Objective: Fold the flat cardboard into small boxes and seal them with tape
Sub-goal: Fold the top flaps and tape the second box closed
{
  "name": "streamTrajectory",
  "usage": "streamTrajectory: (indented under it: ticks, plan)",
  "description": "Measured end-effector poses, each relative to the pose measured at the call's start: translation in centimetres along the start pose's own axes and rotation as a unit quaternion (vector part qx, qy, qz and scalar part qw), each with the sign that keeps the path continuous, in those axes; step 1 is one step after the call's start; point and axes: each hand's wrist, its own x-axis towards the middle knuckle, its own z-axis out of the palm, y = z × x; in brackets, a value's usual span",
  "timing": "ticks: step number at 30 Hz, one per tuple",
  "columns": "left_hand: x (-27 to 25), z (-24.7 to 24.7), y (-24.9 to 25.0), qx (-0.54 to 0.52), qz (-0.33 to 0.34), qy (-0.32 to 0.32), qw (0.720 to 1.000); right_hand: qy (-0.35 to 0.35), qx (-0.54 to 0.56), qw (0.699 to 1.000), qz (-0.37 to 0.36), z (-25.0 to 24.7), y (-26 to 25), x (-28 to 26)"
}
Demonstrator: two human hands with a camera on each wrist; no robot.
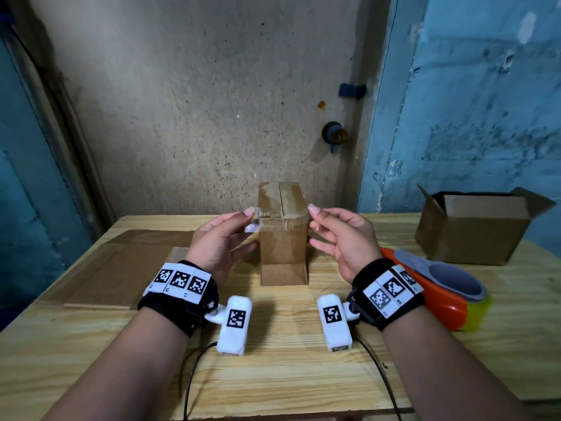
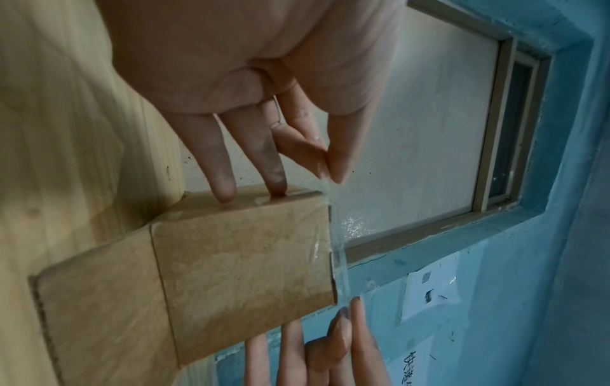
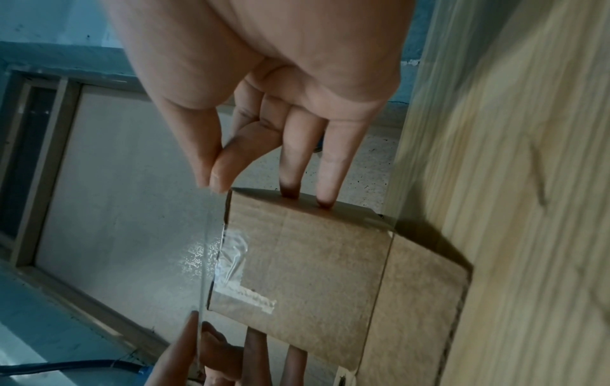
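Left hand pinches one end of a clear tape strip between thumb and index, other fingers straight against the left wall of the small box. Right hand mirrors it: pinch on the other end, two fingertips on the box's right wall. Strip's long axis runs hand to hand, stretched just above the box top across the centre seam, apparently not yet pressed down. Box stands upright mid-bench, bottom flap splayed toward the person. Next move looks like straight down; both hands equally near. Tape dispenser right of box, flat cardboard left, open carton far right; room is fine.
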Motion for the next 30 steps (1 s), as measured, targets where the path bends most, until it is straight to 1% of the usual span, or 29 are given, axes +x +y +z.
streamTrajectory:
  ticks: [15, 22, 30]
  plan:
    - [-0.09, -0.06, 0.06, 0.011, -0.015, -0.005, 1.000, 0.010, 0.010, 1.000, 0.017, -0.20, 0.16, 0.37]
    - [-0.14, -0.15, 0.18, 0.010, -0.004, -0.017, 1.000, 0.005, 0.004, 1.000, 0.013, -0.11, 0.03, 0.24]
    - [-0.17, -0.23, 0.25, 0.005, 0.009, -0.015, 1.000, -0.006, -0.001, 1.000, 0.006, 0.03, 0.17, 0.25]
